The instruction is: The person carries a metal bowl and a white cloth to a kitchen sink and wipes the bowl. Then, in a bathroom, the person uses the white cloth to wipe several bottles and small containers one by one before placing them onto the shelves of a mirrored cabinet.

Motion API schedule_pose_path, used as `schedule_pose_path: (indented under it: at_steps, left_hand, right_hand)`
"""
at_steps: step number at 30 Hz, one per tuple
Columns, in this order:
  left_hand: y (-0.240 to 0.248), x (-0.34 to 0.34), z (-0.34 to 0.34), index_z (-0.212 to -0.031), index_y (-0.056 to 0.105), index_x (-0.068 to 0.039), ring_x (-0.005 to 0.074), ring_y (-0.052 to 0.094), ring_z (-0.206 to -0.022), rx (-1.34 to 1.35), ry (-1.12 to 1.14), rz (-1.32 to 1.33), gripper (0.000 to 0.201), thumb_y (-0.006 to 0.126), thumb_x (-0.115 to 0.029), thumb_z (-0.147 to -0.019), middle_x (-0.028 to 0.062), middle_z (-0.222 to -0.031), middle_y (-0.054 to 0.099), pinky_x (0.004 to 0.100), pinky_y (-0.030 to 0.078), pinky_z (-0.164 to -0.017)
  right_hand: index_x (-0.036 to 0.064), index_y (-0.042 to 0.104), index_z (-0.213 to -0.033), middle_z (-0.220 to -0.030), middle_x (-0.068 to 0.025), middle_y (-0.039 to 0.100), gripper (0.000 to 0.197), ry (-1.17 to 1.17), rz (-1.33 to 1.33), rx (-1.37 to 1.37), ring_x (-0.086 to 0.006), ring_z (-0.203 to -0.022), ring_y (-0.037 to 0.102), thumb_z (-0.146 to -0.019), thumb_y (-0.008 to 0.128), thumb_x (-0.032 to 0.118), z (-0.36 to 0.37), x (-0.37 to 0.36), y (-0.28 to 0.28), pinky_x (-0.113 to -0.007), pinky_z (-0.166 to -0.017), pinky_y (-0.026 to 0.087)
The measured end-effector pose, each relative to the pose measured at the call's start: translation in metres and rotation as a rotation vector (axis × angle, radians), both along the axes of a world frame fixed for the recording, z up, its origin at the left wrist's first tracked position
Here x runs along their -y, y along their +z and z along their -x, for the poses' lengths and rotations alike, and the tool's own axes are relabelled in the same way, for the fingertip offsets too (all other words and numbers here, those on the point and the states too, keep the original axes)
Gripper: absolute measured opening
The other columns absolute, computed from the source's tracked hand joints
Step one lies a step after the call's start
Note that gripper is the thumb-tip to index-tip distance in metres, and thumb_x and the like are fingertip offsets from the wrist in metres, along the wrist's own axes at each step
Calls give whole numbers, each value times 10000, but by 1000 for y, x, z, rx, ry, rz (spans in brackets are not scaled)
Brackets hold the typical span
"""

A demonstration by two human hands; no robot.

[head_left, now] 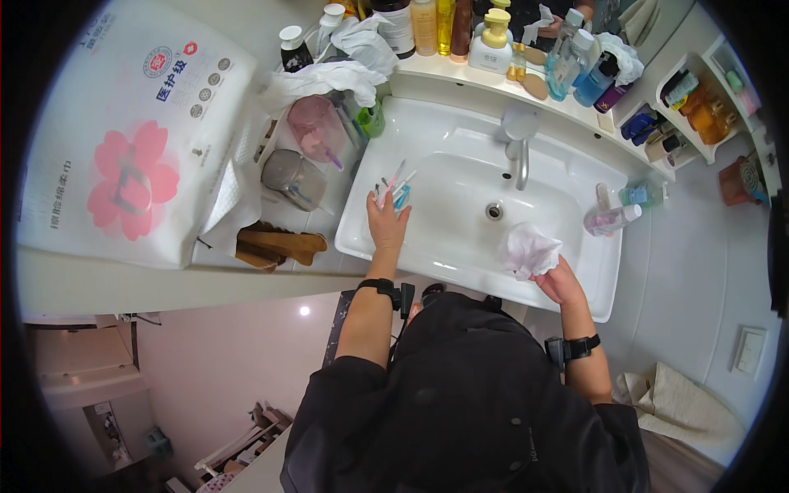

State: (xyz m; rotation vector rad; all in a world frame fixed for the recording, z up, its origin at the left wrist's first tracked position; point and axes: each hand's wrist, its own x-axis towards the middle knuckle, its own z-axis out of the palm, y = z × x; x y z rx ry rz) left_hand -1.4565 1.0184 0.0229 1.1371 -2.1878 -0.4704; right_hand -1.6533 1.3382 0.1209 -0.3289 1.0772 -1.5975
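Note:
At the left end of the white sink [460, 141], my left hand [385, 226] reaches over the ledge with thumb and fingers apart. Its fingertips are at a small bunch of thin handled sticks [398, 186], pink, white and blue, perhaps toothbrushes or brushes. Whether the fingers touch them is hard to make out. Over the sink's front right rim, my right hand [560, 281] grips a crumpled white wipe [531, 251], which hangs over the basin. The metal faucet [521, 156] stands behind the round drain [493, 211].
Left of the sink are a clear cup [294, 179], a pink container [316, 125], a green cup [371, 120] and a large white wipe package [131, 156]. Bottles, including a yellow-topped pump bottle [491, 48], line the back shelf. A clear bottle [610, 220] is at the sink's right end.

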Motion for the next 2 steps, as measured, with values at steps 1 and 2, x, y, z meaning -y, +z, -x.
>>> schedule_pose_path:
  at_steps: [1,2]
  left_hand:
    - [-5,5,-3,-1200,536,-66,406,387,-1202,23,1,10,559,728,-302,-731,243,-1347,293,415,393,-965]
    - [-10,10,-6,-1219,523,-70,405,356,-1229,45,5,20,564,717,-301,-742,237,-1367,265,414,370,-990]
  right_hand:
    - [57,336,-1347,-1265,-76,474,576,2,0,-26,-212,-1126,508,-854,598,199,-2,1,3,-371,-882,463]
    - [58,324,-1356,-1277,-77,465,605,7,1,-52,-222,-1134,505,-852,614,226,-4,3,8,-388,-888,461]
